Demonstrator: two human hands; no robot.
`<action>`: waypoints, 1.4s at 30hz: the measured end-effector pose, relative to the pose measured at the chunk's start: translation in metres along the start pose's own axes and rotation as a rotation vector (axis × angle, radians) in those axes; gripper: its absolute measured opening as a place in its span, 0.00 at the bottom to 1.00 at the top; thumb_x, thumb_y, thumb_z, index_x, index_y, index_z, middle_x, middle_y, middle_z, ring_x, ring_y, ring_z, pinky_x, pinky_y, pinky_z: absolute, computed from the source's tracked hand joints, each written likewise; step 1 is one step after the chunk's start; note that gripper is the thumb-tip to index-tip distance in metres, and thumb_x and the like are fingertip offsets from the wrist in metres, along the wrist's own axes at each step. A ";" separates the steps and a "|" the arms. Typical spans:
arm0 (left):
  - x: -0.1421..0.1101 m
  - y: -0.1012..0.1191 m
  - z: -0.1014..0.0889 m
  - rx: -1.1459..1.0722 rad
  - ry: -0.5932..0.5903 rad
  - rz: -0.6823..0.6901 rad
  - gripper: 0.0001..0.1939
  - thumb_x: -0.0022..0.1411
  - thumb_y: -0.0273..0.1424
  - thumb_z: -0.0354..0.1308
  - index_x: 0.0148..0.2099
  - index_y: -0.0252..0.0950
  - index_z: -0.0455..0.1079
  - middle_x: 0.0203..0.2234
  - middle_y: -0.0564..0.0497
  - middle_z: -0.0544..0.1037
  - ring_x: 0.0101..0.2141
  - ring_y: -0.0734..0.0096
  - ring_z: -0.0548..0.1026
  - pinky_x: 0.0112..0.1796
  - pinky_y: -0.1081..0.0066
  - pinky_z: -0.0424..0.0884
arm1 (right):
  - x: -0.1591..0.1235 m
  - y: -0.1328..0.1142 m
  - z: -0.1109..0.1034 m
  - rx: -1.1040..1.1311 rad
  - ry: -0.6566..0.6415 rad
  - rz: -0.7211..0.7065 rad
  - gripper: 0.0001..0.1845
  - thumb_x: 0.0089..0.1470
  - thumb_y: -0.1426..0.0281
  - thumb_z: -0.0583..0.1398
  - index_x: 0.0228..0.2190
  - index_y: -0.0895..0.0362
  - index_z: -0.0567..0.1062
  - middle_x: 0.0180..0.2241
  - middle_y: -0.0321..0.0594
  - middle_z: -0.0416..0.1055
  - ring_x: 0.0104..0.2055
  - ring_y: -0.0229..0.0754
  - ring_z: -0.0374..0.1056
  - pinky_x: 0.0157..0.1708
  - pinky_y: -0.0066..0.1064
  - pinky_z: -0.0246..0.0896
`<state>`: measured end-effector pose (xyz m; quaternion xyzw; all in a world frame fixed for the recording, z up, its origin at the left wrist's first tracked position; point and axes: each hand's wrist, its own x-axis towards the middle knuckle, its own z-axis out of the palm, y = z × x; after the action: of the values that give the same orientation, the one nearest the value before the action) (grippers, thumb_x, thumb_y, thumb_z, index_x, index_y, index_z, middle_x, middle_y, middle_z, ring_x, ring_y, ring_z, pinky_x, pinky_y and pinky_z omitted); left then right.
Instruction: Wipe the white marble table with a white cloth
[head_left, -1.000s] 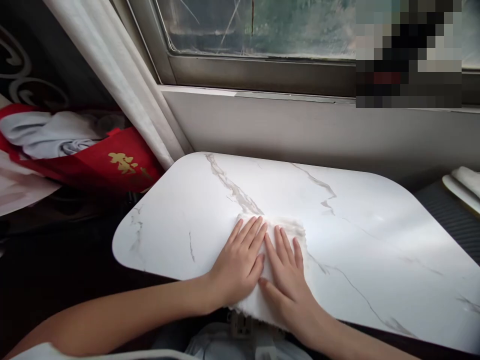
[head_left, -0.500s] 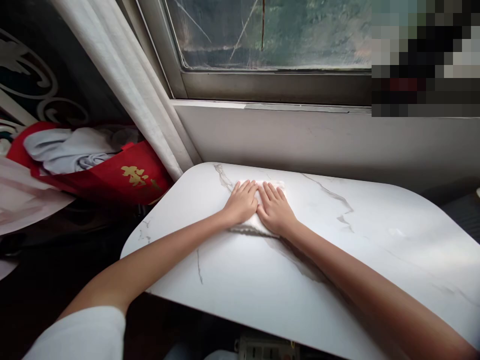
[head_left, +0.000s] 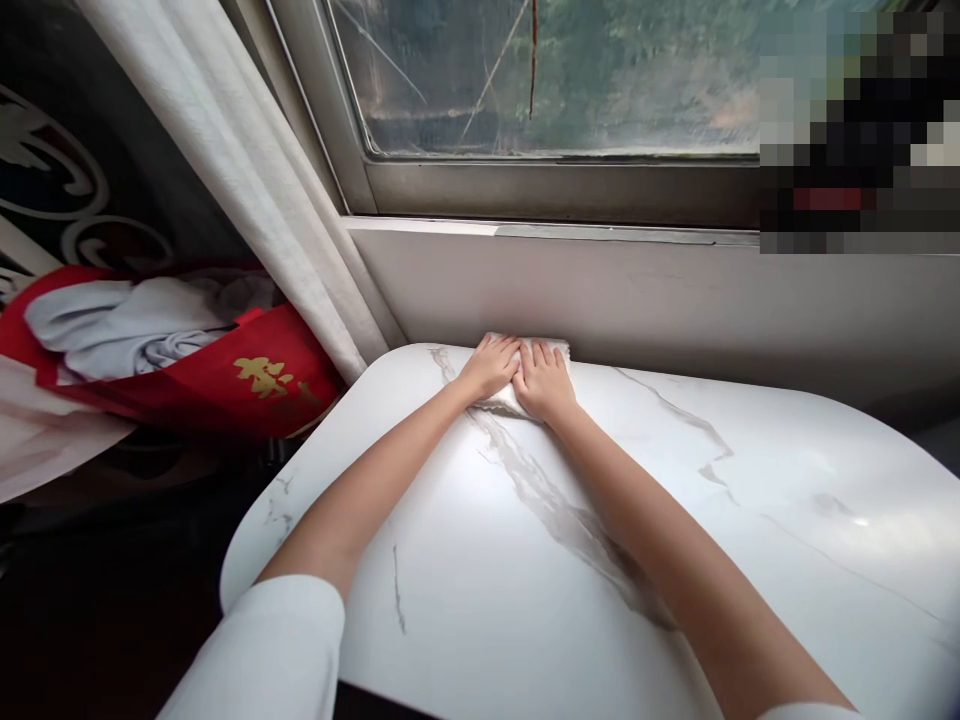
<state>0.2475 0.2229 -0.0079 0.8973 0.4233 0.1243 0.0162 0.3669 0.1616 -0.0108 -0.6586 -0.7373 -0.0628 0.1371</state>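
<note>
Our left hand [head_left: 491, 367] and right hand [head_left: 545, 384] press the cloth [head_left: 504, 402] under slightly spread fingers [head_left: 541, 352] at the far edge of the table [head_left: 465, 560], the wall [head_left: 645, 300] just beyond them, in what we judge a wiping stroke, next calling for even pressure away from it.

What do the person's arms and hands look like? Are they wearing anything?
The left hand and right hand are bare: no gloves, and no rings or bracelets that I can see. The left sleeve is plain white and short. Only a pale edge of the right sleeve shows.
</note>
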 end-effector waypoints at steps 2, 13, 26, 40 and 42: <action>-0.012 0.002 -0.003 0.000 -0.016 0.000 0.24 0.66 0.30 0.38 0.62 0.29 0.54 0.62 0.44 0.56 0.62 0.68 0.50 0.61 0.60 0.40 | -0.009 -0.004 -0.002 0.004 -0.012 -0.013 0.30 0.59 0.67 0.43 0.60 0.69 0.54 0.62 0.56 0.49 0.64 0.51 0.42 0.60 0.45 0.34; -0.192 0.012 -0.048 -0.047 0.003 0.047 0.25 0.68 0.31 0.36 0.64 0.29 0.50 0.62 0.44 0.54 0.63 0.68 0.48 0.61 0.59 0.42 | -0.124 -0.102 -0.041 0.294 -0.219 -0.216 0.35 0.60 0.62 0.42 0.62 0.72 0.44 0.65 0.56 0.35 0.66 0.54 0.25 0.62 0.52 0.23; -0.293 -0.026 -0.080 -0.007 -0.057 -0.157 0.25 0.69 0.33 0.33 0.66 0.39 0.47 0.63 0.50 0.54 0.62 0.67 0.50 0.60 0.57 0.47 | -0.144 -0.183 -0.057 0.703 -0.399 -0.359 0.40 0.58 0.61 0.49 0.62 0.72 0.43 0.64 0.60 0.29 0.65 0.53 0.17 0.62 0.51 0.19; -0.104 -0.130 -0.051 -0.052 -0.011 -0.117 0.26 0.68 0.36 0.32 0.60 0.30 0.58 0.60 0.48 0.61 0.60 0.70 0.55 0.60 0.64 0.43 | 0.023 -0.159 0.017 0.389 -0.072 -0.065 0.33 0.59 0.65 0.44 0.61 0.71 0.51 0.64 0.59 0.42 0.66 0.51 0.35 0.61 0.46 0.21; -0.087 -0.134 -0.049 -0.045 0.001 -0.089 0.27 0.69 0.36 0.29 0.60 0.29 0.57 0.59 0.48 0.61 0.60 0.71 0.55 0.59 0.66 0.43 | 0.038 -0.153 0.022 0.369 -0.055 -0.032 0.32 0.59 0.65 0.44 0.60 0.70 0.52 0.63 0.59 0.44 0.66 0.51 0.35 0.61 0.46 0.22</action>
<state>0.0812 0.2389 0.0038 0.8770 0.4597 0.1334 0.0420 0.2091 0.1842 -0.0074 -0.6120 -0.7500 0.0893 0.2344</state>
